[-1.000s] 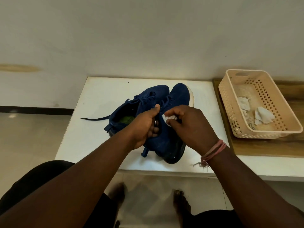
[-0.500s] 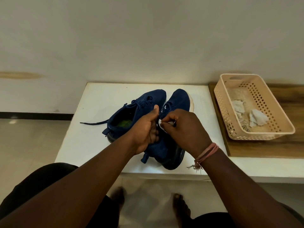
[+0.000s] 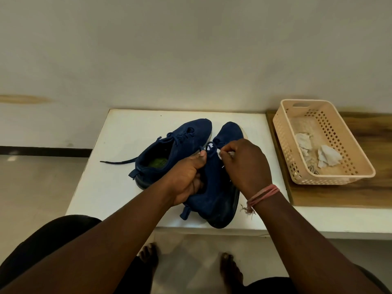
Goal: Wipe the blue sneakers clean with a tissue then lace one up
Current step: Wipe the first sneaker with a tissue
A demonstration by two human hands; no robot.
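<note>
Two blue sneakers sit on a white table (image 3: 118, 187), toes toward the far edge by the wall. The left sneaker (image 3: 176, 145) lies flat near the table's middle, opening up, green insole visible, one loose lace (image 3: 117, 161) trailing out toward the left edge. The right sneaker (image 3: 214, 187) is nearer the front edge, tipped on its side with its dark sole facing right, heel close to the front edge; the two shoes touch or nearly touch at the middle.

The left hand (image 3: 186, 179) grips the right sneaker at its collar, fingers curled into the opening, thumb up along the tongue side. The right hand (image 3: 246, 164) is over the lacing area of the same shoe, fingers curled, pinching a small white tissue (image 3: 224, 154) against the upper; only a bit of tissue shows past the fingertips. A pink thread band (image 3: 263, 194) is on the right wrist.

To the right, on a wooden surface (image 3: 360, 194) adjoining the table's right edge, stands a beige perforated basket (image 3: 286, 145) holding crumpled used tissues (image 3: 326, 159). Bare feet (image 3: 230, 270) show on the floor below the front edge.
</note>
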